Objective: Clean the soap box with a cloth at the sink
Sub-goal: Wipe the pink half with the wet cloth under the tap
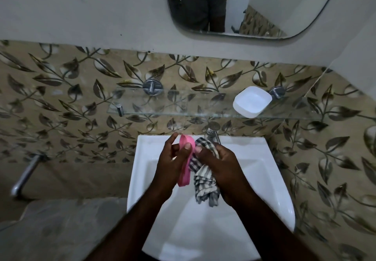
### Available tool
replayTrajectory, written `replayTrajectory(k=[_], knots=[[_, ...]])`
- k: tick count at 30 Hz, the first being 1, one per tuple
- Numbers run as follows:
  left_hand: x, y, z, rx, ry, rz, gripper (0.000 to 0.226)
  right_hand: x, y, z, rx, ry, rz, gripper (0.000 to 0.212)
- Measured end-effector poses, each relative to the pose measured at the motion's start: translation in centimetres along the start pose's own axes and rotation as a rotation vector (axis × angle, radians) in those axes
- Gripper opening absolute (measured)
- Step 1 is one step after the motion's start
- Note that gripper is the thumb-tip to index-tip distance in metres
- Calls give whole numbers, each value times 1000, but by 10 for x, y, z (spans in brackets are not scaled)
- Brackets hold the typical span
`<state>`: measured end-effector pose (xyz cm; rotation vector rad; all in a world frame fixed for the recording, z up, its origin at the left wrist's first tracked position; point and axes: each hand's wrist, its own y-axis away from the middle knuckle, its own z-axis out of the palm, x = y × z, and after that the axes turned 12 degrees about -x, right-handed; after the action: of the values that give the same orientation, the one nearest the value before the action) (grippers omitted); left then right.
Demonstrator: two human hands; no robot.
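The right hand (221, 171) is closed around a checked cloth (204, 181). Just to its left, touching the cloth, is the pink soap box piece (185, 160). The left hand (173, 165) grips it on its edge, long side pointing away from the person. Both are over the white sink (270, 179). A white tub (252, 102) sits on the glass shelf (162, 103) farther back.

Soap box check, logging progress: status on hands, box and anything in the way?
Left hand gripping pink soap box. Right hand holding checked cloth against it, over sink. Nothing in the way.
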<state>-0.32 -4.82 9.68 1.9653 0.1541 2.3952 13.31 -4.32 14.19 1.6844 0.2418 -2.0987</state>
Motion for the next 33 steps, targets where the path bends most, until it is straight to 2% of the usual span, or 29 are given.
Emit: replayTrajectory(k=[2,3,6,9,13,15,20,23,25,29,31,33], knots=[[-3,-3,-1,25,-15,-23,95,-2,0,1,-13,208,-8,26],[-3,-3,-2,26,-18,-30,96,-2,-1,0,-12,264,-11,27],[0,-3,-7,0,-21,-29,73,-5,-3,-8,-12,361,-30,31],[7,-2,-19,-11,24,-12,51,-5,-6,-19,60,438,-67,26],[12,0,-23,-77,151,-36,43,2,-8,-24,133,158,-55,23],[9,5,-15,-120,140,-43,40,9,-10,-21,179,116,-66,21],[4,15,0,-354,175,-41,61,22,-14,-13,326,-5,-29,14],[6,17,0,-442,219,-26,69,26,-16,-12,307,-167,38,18],[5,17,-1,-426,181,-27,68,28,-19,-12,268,-171,82,19],[7,14,-8,-288,82,-56,52,25,-20,-22,152,-1,148,17],[9,13,-13,-238,-59,-87,50,21,-19,-30,245,144,74,11],[9,13,-18,-214,-279,-131,49,11,-17,-35,358,420,-72,15]])
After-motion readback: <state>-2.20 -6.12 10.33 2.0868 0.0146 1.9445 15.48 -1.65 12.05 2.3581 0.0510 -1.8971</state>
